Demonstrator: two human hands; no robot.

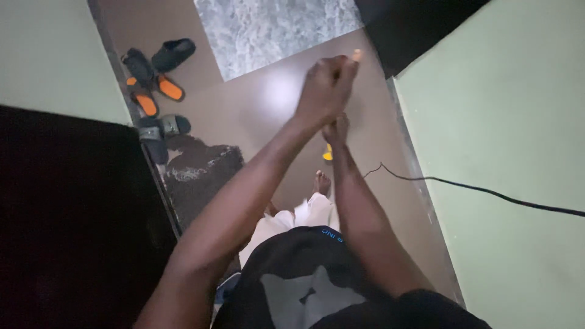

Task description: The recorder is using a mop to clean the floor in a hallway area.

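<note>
Hands: left fisted over right, sm. yellow thing beneath.

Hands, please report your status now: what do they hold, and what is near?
Left hand fisted above right hand, fingers closed; held thing not visible. Small yellow object on floor below. Black cable at right; sandals far left.

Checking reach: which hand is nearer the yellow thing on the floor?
Right. The right hand sits just above the yellow thing in the picture; the left hand is higher up, overlapping the right.
</note>
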